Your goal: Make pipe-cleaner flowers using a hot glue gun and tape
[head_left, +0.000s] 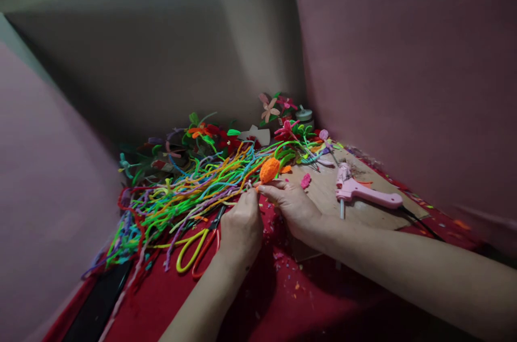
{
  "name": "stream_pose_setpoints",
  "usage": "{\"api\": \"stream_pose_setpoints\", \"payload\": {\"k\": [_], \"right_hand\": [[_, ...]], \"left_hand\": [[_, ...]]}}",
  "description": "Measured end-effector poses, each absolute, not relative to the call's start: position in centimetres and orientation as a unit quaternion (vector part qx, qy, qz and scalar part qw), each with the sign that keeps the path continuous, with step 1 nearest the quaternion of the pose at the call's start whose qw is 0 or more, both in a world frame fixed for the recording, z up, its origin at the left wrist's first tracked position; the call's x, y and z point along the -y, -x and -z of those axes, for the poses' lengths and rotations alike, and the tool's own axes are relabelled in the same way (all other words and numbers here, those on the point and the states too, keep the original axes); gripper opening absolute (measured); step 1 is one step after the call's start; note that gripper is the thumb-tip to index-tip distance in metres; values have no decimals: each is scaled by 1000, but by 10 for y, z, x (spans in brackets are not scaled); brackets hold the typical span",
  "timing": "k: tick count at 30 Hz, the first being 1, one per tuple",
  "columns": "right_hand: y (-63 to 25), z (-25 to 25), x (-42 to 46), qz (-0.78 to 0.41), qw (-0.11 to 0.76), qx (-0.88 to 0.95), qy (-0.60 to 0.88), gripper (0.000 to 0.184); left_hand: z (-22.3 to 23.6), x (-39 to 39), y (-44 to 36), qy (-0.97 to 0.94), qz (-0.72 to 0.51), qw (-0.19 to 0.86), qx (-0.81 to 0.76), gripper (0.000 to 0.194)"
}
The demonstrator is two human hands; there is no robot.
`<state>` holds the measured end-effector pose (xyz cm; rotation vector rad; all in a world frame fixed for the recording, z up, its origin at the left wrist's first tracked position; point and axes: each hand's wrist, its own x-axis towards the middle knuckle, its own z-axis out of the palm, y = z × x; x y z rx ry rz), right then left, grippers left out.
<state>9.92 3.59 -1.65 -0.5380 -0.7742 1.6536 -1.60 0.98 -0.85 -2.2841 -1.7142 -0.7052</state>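
Note:
My left hand [241, 226] and my right hand [291, 203] meet over the red cloth [307, 299], both pinched on a small orange pipe-cleaner piece [269, 169] held just above the cloth. Left of the hands spreads a tangle of many-coloured pipe cleaners [181, 191]. Scissors with yellow and red handles [197, 248] lie just under my left hand.
A pink glue gun [365, 194] with a black cord lies on a piece of cardboard [323, 186] to the right. Finished pipe-cleaner flowers [278, 110] and a small jar [304, 114] stand at the back corner. Walls close in on the left, back and right.

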Motion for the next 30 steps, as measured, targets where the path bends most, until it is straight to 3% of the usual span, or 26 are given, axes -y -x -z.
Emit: {"api": "stream_pose_setpoints", "payload": {"k": [3,10,17,30], "right_hand": [[-100,15,-36,-704,575,332,253,14],[-100,18,-38,-678,576,424,171,15],[-100,19,-39,-638,580,466,200,7],[-103,27,-42,-742,500,414,168,18]], "left_hand": [[8,-12,16,770,297,26,565,19],[3,-11,21,745,359,-34,561,13],[3,-10,26,660,464,-249,535,13],[-12,-1,18,471,484,-569,469,20]]}}
